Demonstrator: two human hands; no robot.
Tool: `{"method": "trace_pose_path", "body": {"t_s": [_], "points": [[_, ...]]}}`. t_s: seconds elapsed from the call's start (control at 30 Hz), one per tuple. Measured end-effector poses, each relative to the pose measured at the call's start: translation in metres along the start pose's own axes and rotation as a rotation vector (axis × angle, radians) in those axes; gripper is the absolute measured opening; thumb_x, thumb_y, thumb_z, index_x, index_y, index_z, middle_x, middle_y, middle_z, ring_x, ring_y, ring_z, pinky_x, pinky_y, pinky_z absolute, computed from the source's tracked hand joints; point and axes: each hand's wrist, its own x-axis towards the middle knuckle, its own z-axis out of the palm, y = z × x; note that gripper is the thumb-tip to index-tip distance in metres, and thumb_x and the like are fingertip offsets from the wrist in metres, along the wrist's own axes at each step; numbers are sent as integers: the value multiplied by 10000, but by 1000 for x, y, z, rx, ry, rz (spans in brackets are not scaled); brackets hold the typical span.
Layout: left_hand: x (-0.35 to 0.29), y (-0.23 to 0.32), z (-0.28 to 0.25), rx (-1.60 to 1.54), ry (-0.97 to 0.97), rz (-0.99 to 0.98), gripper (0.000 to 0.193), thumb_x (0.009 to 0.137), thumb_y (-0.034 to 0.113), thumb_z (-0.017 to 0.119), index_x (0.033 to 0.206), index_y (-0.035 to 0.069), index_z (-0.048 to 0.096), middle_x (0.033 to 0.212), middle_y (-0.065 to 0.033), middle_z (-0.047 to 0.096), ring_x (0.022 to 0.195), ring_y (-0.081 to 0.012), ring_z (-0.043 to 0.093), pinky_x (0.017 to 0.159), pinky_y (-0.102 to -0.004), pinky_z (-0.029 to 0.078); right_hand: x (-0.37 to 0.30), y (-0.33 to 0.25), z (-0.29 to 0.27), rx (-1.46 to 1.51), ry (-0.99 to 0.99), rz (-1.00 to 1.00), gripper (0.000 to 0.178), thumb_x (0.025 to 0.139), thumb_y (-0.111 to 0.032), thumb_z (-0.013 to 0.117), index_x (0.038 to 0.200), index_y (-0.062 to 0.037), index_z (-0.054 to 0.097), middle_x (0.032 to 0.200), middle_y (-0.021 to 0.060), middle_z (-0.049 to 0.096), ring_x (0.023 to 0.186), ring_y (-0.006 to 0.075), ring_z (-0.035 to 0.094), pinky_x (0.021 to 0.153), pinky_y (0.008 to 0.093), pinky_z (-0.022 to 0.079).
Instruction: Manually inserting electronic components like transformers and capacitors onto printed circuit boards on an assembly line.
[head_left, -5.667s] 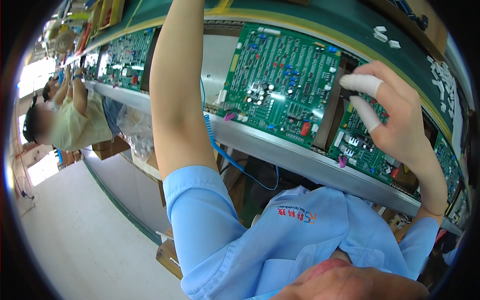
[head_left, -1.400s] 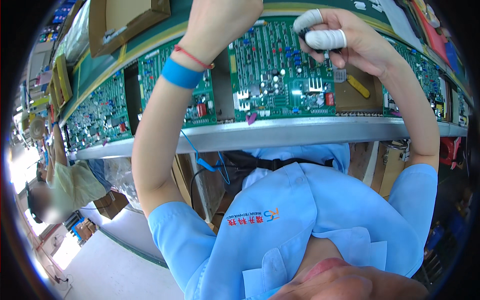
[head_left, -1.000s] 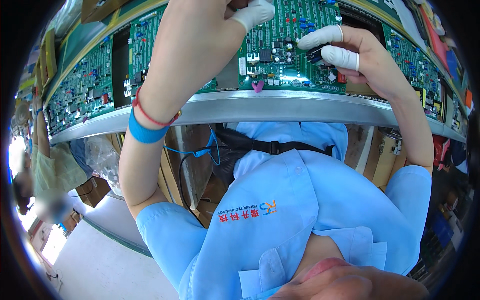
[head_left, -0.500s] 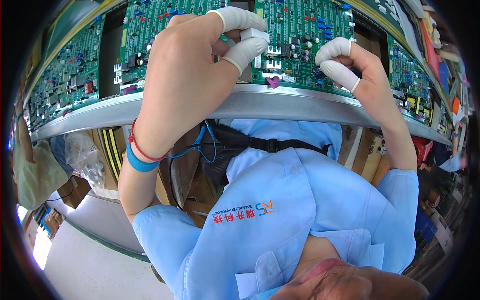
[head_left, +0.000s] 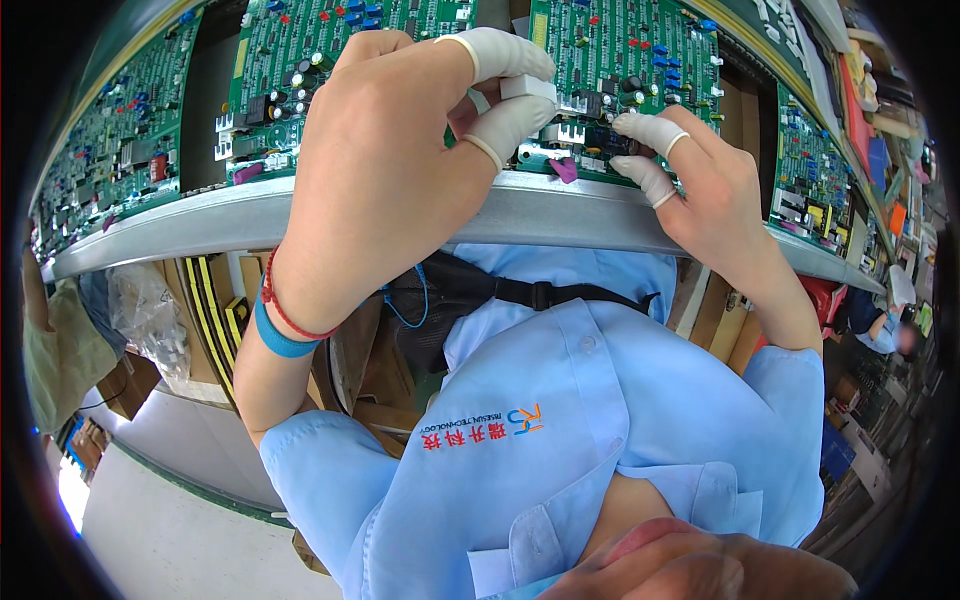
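My left hand [head_left: 390, 155] pinches a small white rectangular block [head_left: 528, 88] between its thumb and a finger, both in white finger cots. The block is held over the left edge of a green circuit board [head_left: 600, 60]. My right hand [head_left: 715, 190], also with cots on thumb and forefinger, is at the front part of this board. Its two fingertips stand on either side of a dark component [head_left: 607, 140], which they partly cover; its exact kind is hard to make out. White connectors and round capacitors sit beside it.
A metal rail [head_left: 560, 205] runs along the front of the boards, with a purple piece [head_left: 564, 169] at the board's front edge. More populated boards stand left [head_left: 265, 60] and right [head_left: 810, 160]. A blue wrist band [head_left: 283, 335] circles my left wrist. Other people are at both sides.
My right hand has moved left and slightly nearer, bringing the dark component beside the white connectors; its fingertips are farther apart. My left hand has shifted slightly right, still holding the white block.
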Motion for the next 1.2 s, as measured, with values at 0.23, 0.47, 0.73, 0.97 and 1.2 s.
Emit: {"method": "trace_pose_path", "body": {"t_s": [0.23, 0.47, 0.73, 0.97, 1.2], "points": [[-2, -3, 1, -13, -9, 8, 285, 747, 57, 729, 1025, 120, 716, 855, -22, 670, 748, -115, 578, 721, -250, 480, 6, -3, 0, -56, -8, -29, 233, 752, -163, 726, 938, -44, 651, 811, 58, 602, 578, 229, 591, 467, 325, 462], [-3, -1, 2, -19, -5, -30, 275, 755, 59, 724, 1023, 115, 715, 881, -23, 679, 754, -119, 586, 716, -250, 488, 9, -4, 1, -55, 6, -13, 212, 760, -193, 729, 875, -36, 644, 747, 63, 575, 580, 254, 576, 474, 335, 453], [5, 13, -12, -24, -59, -67, 197, 777, 79, 718, 974, 70, 704, 836, -44, 685, 669, -124, 582, 695, -251, 452, 13, -3, 1, 70, -1, 129, 188, 768, -159, 734, 853, -13, 651, 784, 107, 647, 653, 287, 616, 577, 347, 484], [6, 11, -15, -34, -129, -70, 168, 771, 114, 731, 920, 43, 699, 769, -54, 686, 571, -145, 567, 685, -262, 373, 11, -4, 5, 12, 27, 88, 191, 763, -166, 739, 857, -22, 656, 777, 95, 642, 633, 269, 612, 554, 331, 483], [0, 12, -11, -56, -121, -136, 148, 765, 121, 728, 890, 49, 693, 752, -52, 671, 602, -172, 561, 721, -288, 372, 10, -12, 5, -160, 37, 2, 233, 754, -236, 740, 860, -47, 653, 762, 56, 607, 586, 233, 594, 483, 324, 455]]}}
